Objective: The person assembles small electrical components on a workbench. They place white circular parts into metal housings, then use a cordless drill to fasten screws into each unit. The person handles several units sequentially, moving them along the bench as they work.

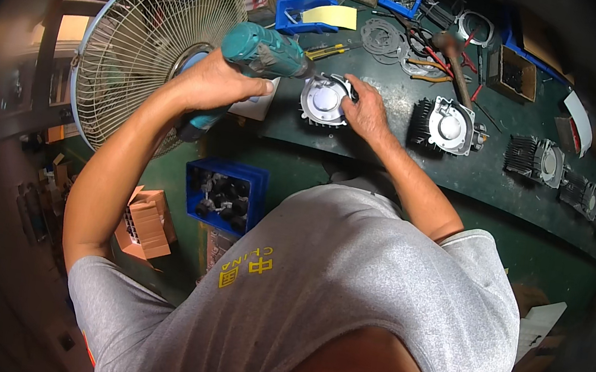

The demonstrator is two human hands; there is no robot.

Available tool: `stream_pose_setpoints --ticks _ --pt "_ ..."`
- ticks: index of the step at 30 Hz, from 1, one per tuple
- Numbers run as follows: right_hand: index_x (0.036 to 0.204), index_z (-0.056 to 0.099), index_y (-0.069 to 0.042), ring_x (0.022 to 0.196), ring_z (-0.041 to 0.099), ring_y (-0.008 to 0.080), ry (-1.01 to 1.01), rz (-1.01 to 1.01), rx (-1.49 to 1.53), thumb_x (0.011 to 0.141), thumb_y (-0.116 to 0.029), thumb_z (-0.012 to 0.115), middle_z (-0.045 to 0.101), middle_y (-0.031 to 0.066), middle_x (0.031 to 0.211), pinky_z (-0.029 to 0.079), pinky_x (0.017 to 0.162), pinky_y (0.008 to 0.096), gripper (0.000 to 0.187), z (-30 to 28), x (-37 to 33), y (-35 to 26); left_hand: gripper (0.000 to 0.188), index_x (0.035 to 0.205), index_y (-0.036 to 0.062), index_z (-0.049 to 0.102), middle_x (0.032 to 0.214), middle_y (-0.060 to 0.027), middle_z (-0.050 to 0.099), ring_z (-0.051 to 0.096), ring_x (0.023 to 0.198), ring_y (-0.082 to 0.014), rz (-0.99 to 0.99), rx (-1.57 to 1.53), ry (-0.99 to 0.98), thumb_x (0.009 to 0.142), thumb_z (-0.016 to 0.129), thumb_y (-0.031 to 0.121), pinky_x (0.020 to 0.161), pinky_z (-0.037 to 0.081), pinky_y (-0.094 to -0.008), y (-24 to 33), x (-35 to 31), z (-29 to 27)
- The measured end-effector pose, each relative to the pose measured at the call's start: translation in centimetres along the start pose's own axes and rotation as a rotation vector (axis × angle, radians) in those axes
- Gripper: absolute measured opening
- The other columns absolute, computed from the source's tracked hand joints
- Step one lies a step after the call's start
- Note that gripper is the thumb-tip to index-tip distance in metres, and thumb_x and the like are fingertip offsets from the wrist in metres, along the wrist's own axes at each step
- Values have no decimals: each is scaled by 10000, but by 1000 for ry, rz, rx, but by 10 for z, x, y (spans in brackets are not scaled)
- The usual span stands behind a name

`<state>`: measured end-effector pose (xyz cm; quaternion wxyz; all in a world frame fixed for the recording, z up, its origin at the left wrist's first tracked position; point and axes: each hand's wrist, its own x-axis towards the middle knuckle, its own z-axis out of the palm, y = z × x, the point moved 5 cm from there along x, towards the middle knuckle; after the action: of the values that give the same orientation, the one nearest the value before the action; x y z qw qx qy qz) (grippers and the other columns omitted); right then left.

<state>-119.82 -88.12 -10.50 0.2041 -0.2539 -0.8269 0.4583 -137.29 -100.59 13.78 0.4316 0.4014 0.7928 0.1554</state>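
My left hand (225, 84) is wrapped round the grip of a teal cordless drill (256, 48). The drill lies level, its dark nose pointing right to the upper edge of a finned metal engine cylinder (324, 102). Whether the bit touches the part I cannot tell. Closed on the right rim of that cylinder is my right hand (369, 114), thumb and fingers gripping its edge. The cylinder rests near the bench's front edge, its pale round face up. A second finned cylinder (447, 127) stands to the right of my right hand.
A large fan (153, 54) stands close by my left arm. Along the back of the dark green bench (385, 156) lie a hammer (455, 64), pliers, ring gaskets (381, 39) and blue bins. More finned cylinders (535, 158) sit at right. Below is a blue crate (228, 169) of dark parts.
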Motion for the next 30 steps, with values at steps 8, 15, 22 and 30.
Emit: stream_pose_setpoints --ticks 8,15,22,30 --pt "1312 603 -19 1191 575 399 -74 49 72 799 -178 698 640 209 1274 441 1060 451 545 -8 1 -3 405 1217 37 649 970 -16 668 593 857 -123 -54 -157 104 880 787 213 781 521 -303 -13 -35 0" --pt "1271 637 -38 1215 565 387 73 -104 134 799 -129 716 642 196 1279 435 1069 441 487 -38 10 -32 376 1178 29 651 1022 -35 664 589 953 -146 -45 -247 223 890 782 232 878 501 -321 -29 -73 6" --pt "1327 585 47 1059 691 240 16 306 707 934 -59 641 648 207 1250 576 915 342 411 -26 5 -31 255 1079 32 687 921 -5 669 582 784 -96 -37 -422 273 919 763 214 719 501 -268 -34 -103 14" --pt "1334 537 104 995 719 240 -234 676 1474 990 3 588 680 205 1162 636 882 328 363 -12 -1 -44 248 1100 4 691 954 -39 693 607 790 -108 -55 -695 314 912 767 148 700 514 -266 -54 -117 38"
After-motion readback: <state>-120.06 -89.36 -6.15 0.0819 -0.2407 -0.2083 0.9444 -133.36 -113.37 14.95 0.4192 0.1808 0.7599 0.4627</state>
